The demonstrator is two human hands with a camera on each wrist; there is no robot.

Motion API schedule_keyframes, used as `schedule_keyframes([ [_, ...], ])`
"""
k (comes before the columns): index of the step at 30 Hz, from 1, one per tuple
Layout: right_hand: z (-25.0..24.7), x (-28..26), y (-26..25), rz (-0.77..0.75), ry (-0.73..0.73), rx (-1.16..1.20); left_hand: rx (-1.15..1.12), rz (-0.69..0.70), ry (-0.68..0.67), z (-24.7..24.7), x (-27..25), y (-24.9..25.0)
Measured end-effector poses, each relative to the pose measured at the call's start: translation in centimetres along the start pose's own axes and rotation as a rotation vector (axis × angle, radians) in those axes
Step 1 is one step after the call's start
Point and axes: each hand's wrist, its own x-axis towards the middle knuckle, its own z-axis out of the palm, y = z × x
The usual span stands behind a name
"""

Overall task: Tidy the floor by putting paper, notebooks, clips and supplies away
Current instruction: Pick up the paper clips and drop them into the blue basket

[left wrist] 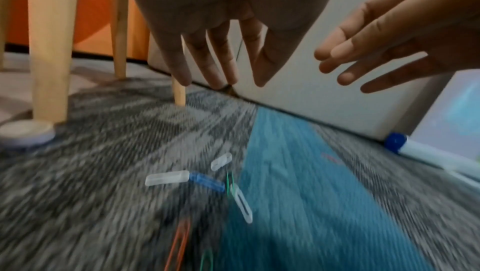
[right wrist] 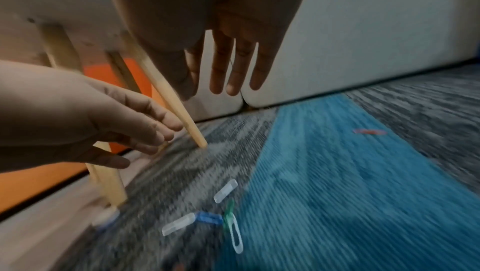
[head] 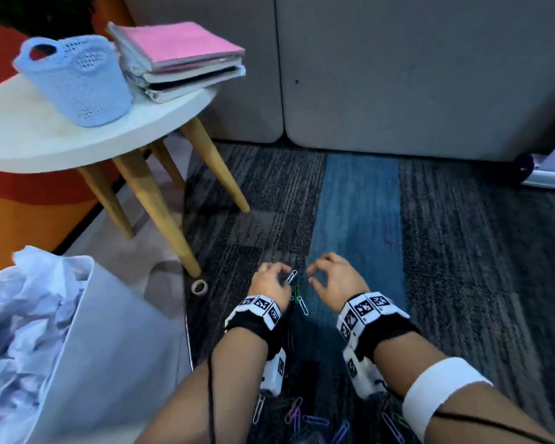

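Several coloured paper clips point(head: 302, 303) lie on the carpet point(head: 462, 251) between my wrists, and more point(head: 297, 415) lie under my forearms. My left hand point(head: 277, 277) hovers just above a white clip point(head: 292, 276), its fingers point(left wrist: 207, 64) hanging loose with nothing in them. My right hand point(head: 318, 277) hovers beside it, and its fingers point(right wrist: 228, 70) are also relaxed and hold nothing. In the wrist views white point(left wrist: 166, 178), blue point(left wrist: 207, 182) and green point(right wrist: 229, 212) clips lie on the floor below both palms. A red clip point(right wrist: 370, 131) lies farther out.
A roll of tape point(head: 199, 287) sits by a wooden leg of the round white table point(head: 29, 139), which carries a blue basket point(head: 77, 81) and stacked notebooks point(head: 180, 59). A bin point(head: 116, 331) of crumpled paper stands at the left. A blue-capped marker point(left wrist: 415, 150) lies by the grey panel.
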Motion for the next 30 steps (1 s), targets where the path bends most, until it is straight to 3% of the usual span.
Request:
schedule_keyframes([
  [7,3.9,-5.7,7.4,0.211,-0.178,-0.061,0.245,-0.049,-0.354,8.6,-3.5,-1.5],
  [13,4.9,-10.7,12.7,0.357,-0.419,-0.216,0.365,0.097,-0.594,14.4,-6.9,1.3],
  [17,4.7,-13.8,15.6,0.411,-0.534,-0.294,0.419,0.091,-0.730,17.7,-9.5,2.5],
  [24,5.6,-16.7,16.6,0.357,-0.635,-0.336,0.535,0.154,-0.645,18.2,-12.7,2.3],
  [30,6.2,-16.5,16.9,0.285,-0.678,-0.385,0.645,0.146,-0.689,19.4,-15.8,1.5],
])
